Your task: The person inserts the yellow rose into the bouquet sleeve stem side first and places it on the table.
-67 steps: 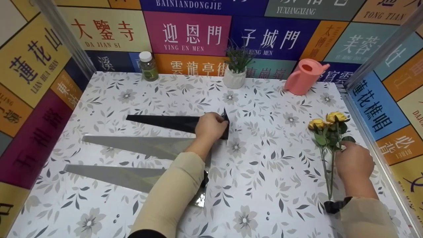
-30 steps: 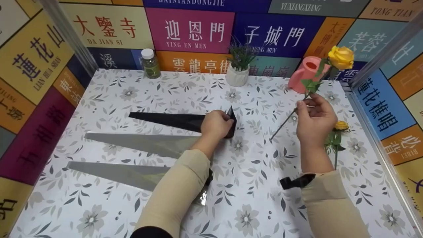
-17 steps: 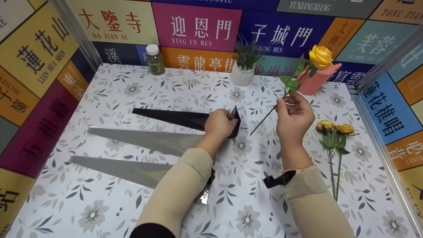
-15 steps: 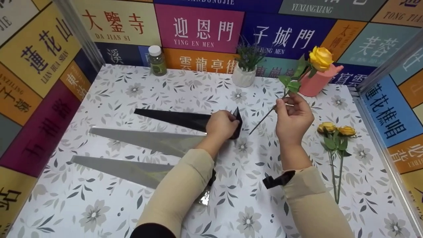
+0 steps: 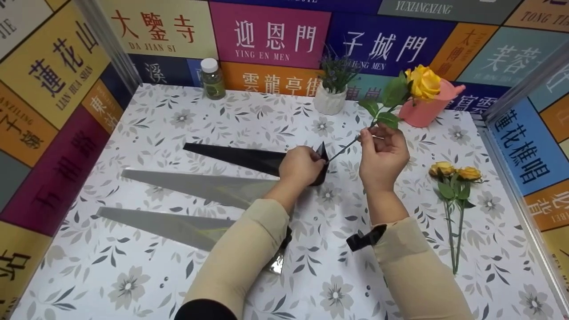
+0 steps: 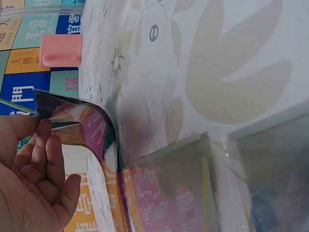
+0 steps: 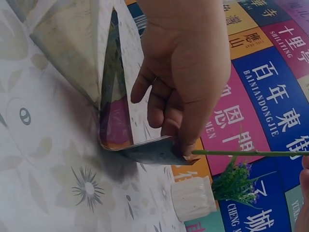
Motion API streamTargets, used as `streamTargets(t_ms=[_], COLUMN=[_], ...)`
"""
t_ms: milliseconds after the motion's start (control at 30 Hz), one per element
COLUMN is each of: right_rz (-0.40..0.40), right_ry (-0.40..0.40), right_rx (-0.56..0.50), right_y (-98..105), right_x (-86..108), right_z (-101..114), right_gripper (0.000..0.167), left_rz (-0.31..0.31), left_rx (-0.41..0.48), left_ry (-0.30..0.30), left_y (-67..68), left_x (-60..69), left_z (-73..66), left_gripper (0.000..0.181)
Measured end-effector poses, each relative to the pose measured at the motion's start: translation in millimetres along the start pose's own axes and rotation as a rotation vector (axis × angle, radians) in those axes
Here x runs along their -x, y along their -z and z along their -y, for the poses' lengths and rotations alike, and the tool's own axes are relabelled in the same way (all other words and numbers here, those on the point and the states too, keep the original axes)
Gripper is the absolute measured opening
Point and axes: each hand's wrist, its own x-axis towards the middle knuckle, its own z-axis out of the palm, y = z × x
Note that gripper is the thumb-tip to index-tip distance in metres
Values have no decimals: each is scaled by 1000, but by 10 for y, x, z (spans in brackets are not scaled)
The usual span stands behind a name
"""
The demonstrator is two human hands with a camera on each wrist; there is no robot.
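Observation:
A long black tapered flower sleeve (image 5: 235, 156) lies at the far side of the table, its wide mouth to the right. My left hand (image 5: 301, 165) pinches the edge of that mouth, which stands raised and parted in the left wrist view. Between thumb and fingertips, my right hand (image 5: 383, 159) holds a single yellow rose (image 5: 423, 83) by its stem, tilted with the bloom up and right. The bare stem end meets the sleeve's mouth; in the right wrist view the green stem (image 7: 241, 153) reaches the left fingertips. Whether its tip is inside is hidden.
Two grey translucent sleeves (image 5: 200, 186) lie nearer, partly under the left arm. Two more yellow roses (image 5: 453, 191) lie at the right. Along the back stand a capped jar (image 5: 213, 80), a white potted plant (image 5: 330, 101) and a pink watering can (image 5: 424, 109).
My right hand has picked one rose from those at the right and brought it left to the black sleeve's mouth. My left hand has stayed on the sleeve, whose mouth now stands wider.

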Motion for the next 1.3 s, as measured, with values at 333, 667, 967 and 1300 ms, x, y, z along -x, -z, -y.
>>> streamTargets(t_ms=[333,667,967,1300], right_rz=[20,7,0,-17], right_ry=[-19,-25,-84,-135], right_rx=[22,48,70,28], right_y=[52,131,145,100], right_x=[154,248,312,297], right_z=[-102,-160,-191,-206], right_gripper=[20,19,22,19], left_rz=[-1,-55,-122,-199], left_rx=[31,63,142,239], left_ry=[-11,-42,-98,-172], left_y=[6,-13,-6,-1], left_x=[55,119,167,180], left_z=[-35,-91,-140,-168], left_gripper=[13,13,12,12])
